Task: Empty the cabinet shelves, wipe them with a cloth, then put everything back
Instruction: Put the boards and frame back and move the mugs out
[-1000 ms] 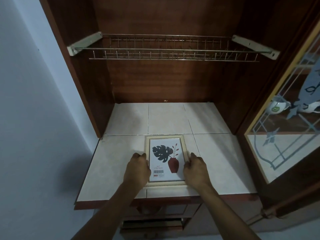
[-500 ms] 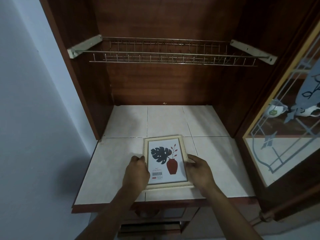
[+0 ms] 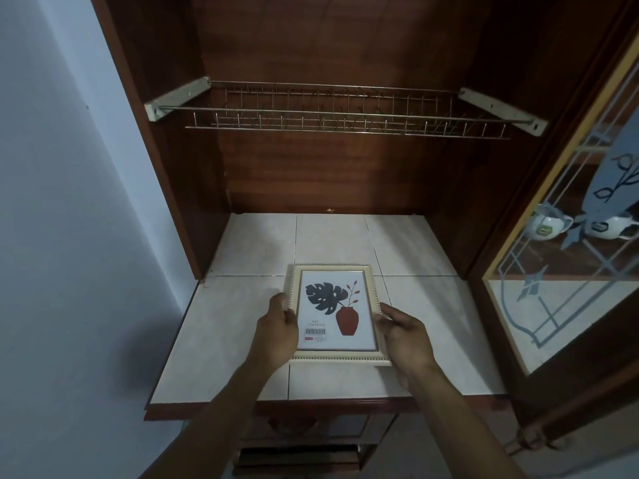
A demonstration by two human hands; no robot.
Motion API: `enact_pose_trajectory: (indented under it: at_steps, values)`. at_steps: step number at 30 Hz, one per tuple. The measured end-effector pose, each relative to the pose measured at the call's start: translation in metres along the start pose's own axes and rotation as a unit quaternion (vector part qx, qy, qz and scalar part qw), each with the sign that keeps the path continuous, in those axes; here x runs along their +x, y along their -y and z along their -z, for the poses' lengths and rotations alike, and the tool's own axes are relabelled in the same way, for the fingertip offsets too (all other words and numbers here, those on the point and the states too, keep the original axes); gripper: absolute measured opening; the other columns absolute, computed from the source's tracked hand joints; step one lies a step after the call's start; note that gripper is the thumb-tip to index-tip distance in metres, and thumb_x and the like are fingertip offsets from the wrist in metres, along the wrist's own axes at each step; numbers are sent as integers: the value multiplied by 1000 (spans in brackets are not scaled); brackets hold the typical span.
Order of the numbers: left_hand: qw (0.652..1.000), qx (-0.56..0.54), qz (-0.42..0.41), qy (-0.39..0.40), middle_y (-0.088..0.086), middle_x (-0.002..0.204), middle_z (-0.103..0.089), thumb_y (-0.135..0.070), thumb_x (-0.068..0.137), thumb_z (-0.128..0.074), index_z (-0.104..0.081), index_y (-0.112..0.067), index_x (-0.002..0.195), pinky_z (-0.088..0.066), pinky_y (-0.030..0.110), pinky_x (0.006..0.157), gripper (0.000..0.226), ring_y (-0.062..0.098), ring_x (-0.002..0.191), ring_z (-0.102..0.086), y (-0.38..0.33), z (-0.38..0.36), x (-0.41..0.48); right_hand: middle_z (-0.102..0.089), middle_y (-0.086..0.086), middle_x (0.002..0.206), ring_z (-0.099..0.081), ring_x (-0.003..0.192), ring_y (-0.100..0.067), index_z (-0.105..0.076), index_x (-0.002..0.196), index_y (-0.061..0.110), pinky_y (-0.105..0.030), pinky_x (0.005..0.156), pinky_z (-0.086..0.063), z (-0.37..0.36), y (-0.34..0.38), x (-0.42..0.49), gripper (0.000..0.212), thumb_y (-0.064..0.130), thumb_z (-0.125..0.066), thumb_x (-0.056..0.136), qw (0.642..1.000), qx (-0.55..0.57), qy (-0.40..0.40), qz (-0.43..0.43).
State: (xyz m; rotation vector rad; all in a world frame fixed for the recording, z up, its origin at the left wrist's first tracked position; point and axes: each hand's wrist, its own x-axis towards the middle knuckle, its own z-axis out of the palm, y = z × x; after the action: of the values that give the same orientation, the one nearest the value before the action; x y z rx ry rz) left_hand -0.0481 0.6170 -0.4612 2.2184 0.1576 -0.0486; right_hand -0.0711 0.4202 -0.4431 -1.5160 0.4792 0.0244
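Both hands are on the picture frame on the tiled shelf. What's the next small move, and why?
Probably lift the picture frame clear of the tiled shelf. The left hand and right hand already grip its side edges, and no cloth is in view.
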Motion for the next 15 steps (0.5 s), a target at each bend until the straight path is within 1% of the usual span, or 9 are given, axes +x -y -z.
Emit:
enact_pose_trajectory:
  at_steps: [1, 3, 5, 7, 8, 10, 11, 12, 15]
  values:
    - [1000, -28, 9, 3, 7, 129, -59, -22, 104, -37, -34, -19, 138, -51, 11, 51, 35, 25, 101, -67, -4, 2, -1, -70, 0, 114, -65, 103, -17, -67, 120, 12, -28, 90, -49, 1, 3, 0, 29, 3, -56, 94, 1000, 6, 4, 6]
    - [996, -82, 23, 4, 5, 127, -60, -27, 104, -35, -36, -21, 138, -52, 15, 54, 34, 21, 97, -67, -11, 4, -2, -72, 2, 103, -67, 97, -15, -67, 119, 11, -28, 88, -50, 3, 9, -1, 28, 4, -57, 95, 1000, 14, 13, 16]
    - [991, -128, 37, 7, 2, 123, -63, -31, 104, -32, -42, -23, 135, -52, 19, 59, 33, 18, 94, -67, -18, 5, -4, -74, 8, 89, -70, 87, -10, -69, 113, 14, -25, 82, -54, 6, 14, -1, 24, 3, -55, 95, 999, 17, 23, 27]
    - [986, -160, 48, 5, 0, 120, -63, -30, 105, -31, -45, -24, 132, -51, 19, 57, 31, 17, 93, -67, -25, 7, -7, -74, 13, 80, -71, 78, -4, -69, 107, 17, -20, 74, -55, 9, 15, 0, 23, 3, -55, 96, 999, 15, 29, 35]
    - [984, -173, 49, 3, 0, 119, -64, -29, 105, -31, -46, -25, 132, -52, 20, 58, 32, 18, 94, -67, -28, 8, -8, -75, 13, 82, -71, 80, -5, -69, 109, 17, -22, 76, -56, 10, 17, 0, 23, 4, -55, 96, 999, 14, 29, 37]
    - [979, -197, 44, -1, 0, 119, -65, -28, 105, -32, -47, -26, 132, -56, 22, 60, 31, 21, 97, -68, -34, 10, -11, -76, 6, 95, -72, 90, -13, -68, 118, 14, -33, 87, -56, 12, 19, 0, 25, 8, -55, 97, 998, 11, 33, 44]
    - [976, -211, 42, -1, -1, 118, -65, -29, 105, -33, -48, -27, 131, -58, 24, 63, 30, 22, 97, -69, -38, 10, -14, -75, 3, 100, -71, 94, -16, -67, 121, 14, -36, 91, -56, 12, 20, -1, 27, 9, -55, 97, 998, 12, 36, 47]
    - [973, -225, 43, -2, -2, 118, -66, -30, 105, -34, -49, -27, 130, -59, 27, 66, 30, 22, 97, -69, -40, 10, -15, -75, 2, 102, -72, 94, -16, -66, 122, 14, -36, 91, -56, 13, 21, -2, 27, 11, -55, 98, 998, 11, 37, 49]
    - [964, -260, 51, -9, -3, 116, -68, -35, 103, -40, -54, -27, 127, -60, 35, 74, 29, 20, 92, -71, -46, 10, -19, -76, 6, 99, -73, 88, -13, -67, 123, 21, -32, 82, -58, 16, 25, -7, 28, 18, -53, 99, 996, -1, 45, 78]
